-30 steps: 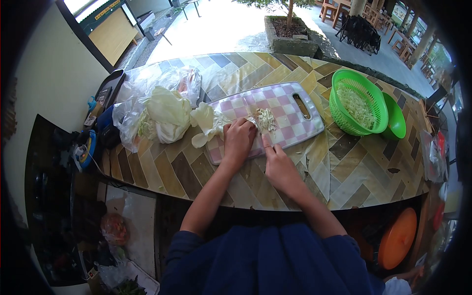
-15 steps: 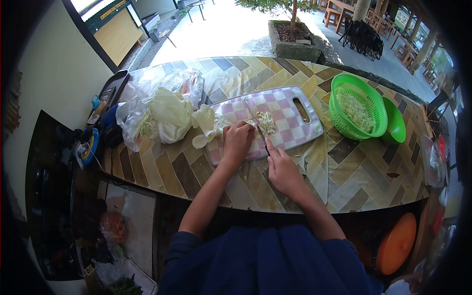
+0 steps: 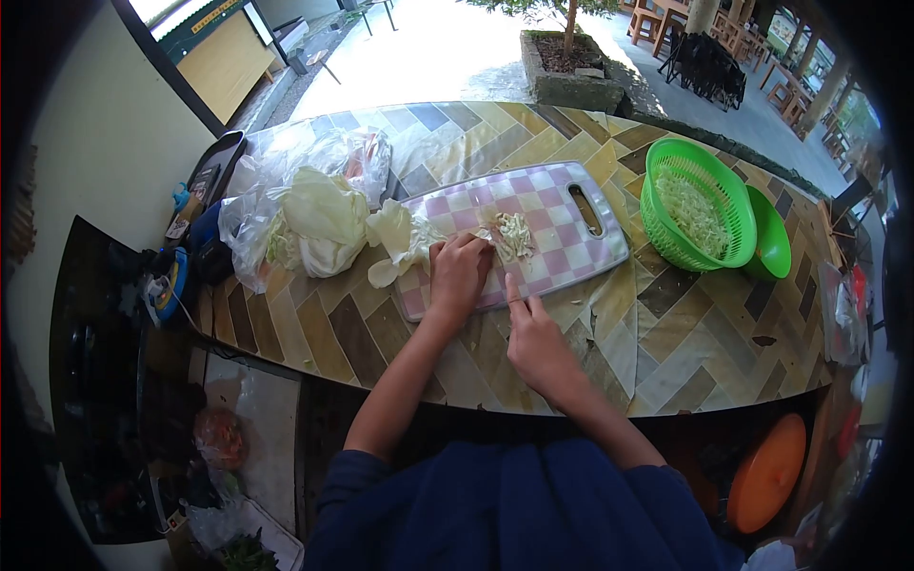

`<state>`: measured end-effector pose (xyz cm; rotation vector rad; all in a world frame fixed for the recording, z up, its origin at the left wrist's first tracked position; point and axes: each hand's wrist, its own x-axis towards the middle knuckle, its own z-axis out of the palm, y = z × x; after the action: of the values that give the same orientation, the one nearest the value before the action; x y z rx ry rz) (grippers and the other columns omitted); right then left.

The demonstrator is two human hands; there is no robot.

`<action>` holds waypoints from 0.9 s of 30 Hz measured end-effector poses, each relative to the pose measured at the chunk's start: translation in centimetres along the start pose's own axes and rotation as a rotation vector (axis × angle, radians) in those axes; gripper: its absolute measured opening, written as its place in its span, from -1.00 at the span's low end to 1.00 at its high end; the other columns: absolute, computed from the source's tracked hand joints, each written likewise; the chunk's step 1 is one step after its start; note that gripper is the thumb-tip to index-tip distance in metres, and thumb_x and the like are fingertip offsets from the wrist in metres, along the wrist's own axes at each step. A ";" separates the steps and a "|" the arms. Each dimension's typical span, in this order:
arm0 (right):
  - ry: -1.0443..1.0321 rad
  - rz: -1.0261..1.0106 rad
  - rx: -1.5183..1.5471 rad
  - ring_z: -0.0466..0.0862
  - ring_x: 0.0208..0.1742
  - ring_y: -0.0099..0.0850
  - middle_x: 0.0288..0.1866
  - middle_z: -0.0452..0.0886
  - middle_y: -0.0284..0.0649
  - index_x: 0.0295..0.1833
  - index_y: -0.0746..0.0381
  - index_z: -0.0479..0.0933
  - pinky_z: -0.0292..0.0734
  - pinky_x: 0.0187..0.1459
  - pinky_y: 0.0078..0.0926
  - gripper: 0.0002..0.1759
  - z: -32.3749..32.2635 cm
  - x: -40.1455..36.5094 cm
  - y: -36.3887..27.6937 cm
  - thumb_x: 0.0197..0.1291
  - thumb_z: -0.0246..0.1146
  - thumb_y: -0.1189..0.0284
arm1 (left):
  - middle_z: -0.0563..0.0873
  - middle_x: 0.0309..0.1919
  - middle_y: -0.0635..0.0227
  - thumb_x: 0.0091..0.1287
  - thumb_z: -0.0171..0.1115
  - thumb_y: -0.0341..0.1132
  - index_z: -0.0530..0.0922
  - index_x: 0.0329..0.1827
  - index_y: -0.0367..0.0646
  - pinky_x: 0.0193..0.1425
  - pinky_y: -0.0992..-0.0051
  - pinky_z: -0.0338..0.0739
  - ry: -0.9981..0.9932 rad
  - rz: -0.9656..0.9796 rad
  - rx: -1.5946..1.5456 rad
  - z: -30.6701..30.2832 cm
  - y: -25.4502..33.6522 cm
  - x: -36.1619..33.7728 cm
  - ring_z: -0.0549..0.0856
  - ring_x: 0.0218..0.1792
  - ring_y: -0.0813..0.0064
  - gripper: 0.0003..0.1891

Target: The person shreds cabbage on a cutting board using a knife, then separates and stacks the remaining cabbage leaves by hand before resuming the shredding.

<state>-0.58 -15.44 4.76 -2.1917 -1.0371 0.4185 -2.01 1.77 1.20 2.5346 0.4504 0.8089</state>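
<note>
A pink-and-white checked cutting board (image 3: 560, 259) lies at an angle on the table. My left hand (image 3: 458, 274) rests on it with curled fingers pressed on a piece of cabbage, mostly hidden beneath them. In my right hand (image 3: 539, 344) is a knife (image 3: 501, 255), its index finger stretched forward along it; the blade is thin and blurred beside the left fingertips. A small heap of chopped cabbage (image 3: 515, 236) sits just right of the blade. Loose cabbage leaves (image 3: 391, 236) lie over the board's left edge, beside a large partial cabbage head (image 3: 326, 224).
A green colander (image 3: 665, 238) of shredded cabbage stands right of the board, against a green bowl (image 3: 773, 238). Clear plastic bags (image 3: 249, 233) lie at the left. A planter (image 3: 571, 88) stands beyond the table (image 3: 457, 366), and an orange round lid (image 3: 766, 473) is low right.
My right hand has drawn slightly back toward me and to the left with the knife. The left hand stays nearly in place on the cabbage. The view has shifted a little.
</note>
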 end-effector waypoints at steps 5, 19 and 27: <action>0.049 -0.022 0.010 0.58 -0.09 0.22 -0.02 0.45 0.26 0.56 0.26 0.08 0.51 -0.03 -0.02 -0.26 1.4 1.8 0.9 0.22 0.00 0.66 | 0.73 -0.24 0.26 0.27 0.26 -0.32 0.70 -0.28 -0.17 0.06 0.28 0.38 -0.002 -0.024 -0.069 0.2 -0.4 0.0 0.68 -0.11 0.22 -0.87; 0.025 -0.042 0.001 0.60 -0.09 0.19 -0.01 0.46 0.24 0.56 0.26 0.07 0.52 -0.03 -0.01 -0.32 -1.0 1.3 1.9 0.32 0.00 0.55 | 0.76 -0.15 0.25 0.32 0.25 -0.27 0.71 -0.20 -0.20 0.15 0.27 0.40 -0.060 -0.044 -0.074 -0.3 -0.3 0.1 0.71 -0.06 0.23 -0.81; 0.000 -0.042 0.062 0.57 -0.04 0.19 0.04 0.43 0.26 0.56 0.29 0.06 0.49 0.01 -0.01 -0.35 -0.8 0.1 0.7 0.37 -0.02 0.52 | 0.76 -0.08 0.35 0.32 0.22 -0.33 0.70 -0.18 -0.18 0.18 0.31 0.33 -0.017 0.071 -0.080 -0.4 -0.6 -1.0 0.70 -0.05 0.34 -0.84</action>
<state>0.28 -15.96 4.86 -2.1116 -1.0545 0.4253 -3.17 1.95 0.73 2.4941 0.3176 0.8140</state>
